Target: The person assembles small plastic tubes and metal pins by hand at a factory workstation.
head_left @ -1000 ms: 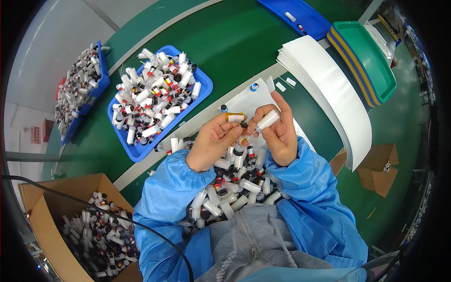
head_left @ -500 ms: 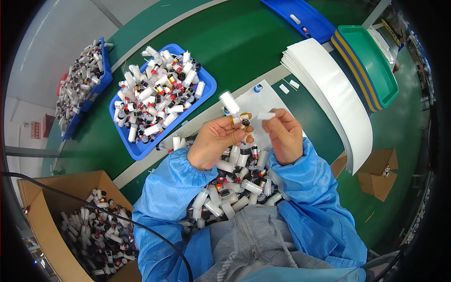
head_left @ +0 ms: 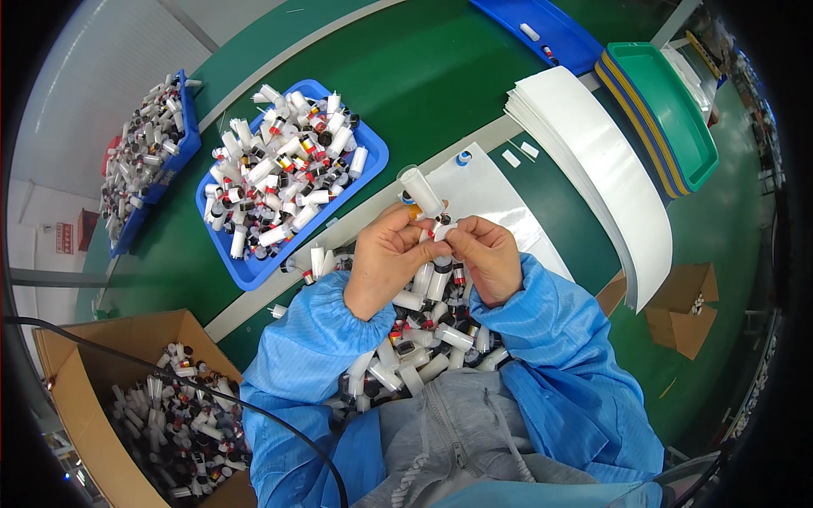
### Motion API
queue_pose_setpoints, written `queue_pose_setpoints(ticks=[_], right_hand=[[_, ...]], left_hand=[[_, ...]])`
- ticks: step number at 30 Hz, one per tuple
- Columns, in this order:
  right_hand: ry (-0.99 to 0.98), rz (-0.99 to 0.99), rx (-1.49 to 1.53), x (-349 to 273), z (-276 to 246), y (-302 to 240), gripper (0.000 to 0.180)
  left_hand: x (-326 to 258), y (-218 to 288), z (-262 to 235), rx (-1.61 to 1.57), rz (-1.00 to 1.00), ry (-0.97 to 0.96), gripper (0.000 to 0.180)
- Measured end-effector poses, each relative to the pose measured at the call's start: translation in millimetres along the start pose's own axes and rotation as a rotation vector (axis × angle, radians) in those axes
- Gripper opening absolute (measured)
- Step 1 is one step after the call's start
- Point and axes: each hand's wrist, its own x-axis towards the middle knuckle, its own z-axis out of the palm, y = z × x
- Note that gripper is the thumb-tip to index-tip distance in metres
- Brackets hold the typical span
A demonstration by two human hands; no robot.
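White plastic tube [head_left: 421, 191] is pinched at its lower end by my left hand [head_left: 385, 262], fingers closed on it, above the desk [head_left: 406, 76]; its long axis tilts up and to the left, open mouth uppermost. My right hand [head_left: 489, 256] is closed on a small white cap [head_left: 442, 230] just beside the tube's base. Two blue trays, one near [head_left: 364, 173] and one far left [head_left: 190, 135], hold heaped tubes. One cardboard box [head_left: 59, 372] holds more. A loose pile of tubes [head_left: 415, 339] lies in my lap, too many to count.
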Motion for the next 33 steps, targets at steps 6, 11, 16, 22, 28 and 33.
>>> queue_pose_setpoints(ticks=[6, 11, 16, 22, 28, 33], right_hand=[[-0.021, -0.044, -0.024, -1, 3, -1, 0.008], [-0.274, 0.062, -0.040, -2, -14, -3, 0.012], [-0.351, 0.129, -0.279, -5, 2, -19, 0.017], [-0.039, -0.091, -0.194, 9, -7, -9, 0.011], [-0.013, -0.047, -0.170, 8, -4, -10, 0.013], [-0.076, -0.019, -0.250, 5, -1, -9, 0.012]], left_hand=[[-2, 11, 0, 0.073, 0.046, -0.048, 0.032], [-5, 24, -7, -0.118, -0.066, -0.320, 0.035], [-5, 40, -16, -0.196, -0.248, -0.633, 0.038], [15, 73, -72, 0.264, 0.362, 0.271, 0.038], [-13, 111, -113, 1.496, 0.239, 0.476, 0.043], [-41, 55, -101, 1.301, 0.239, -0.232, 0.035]])
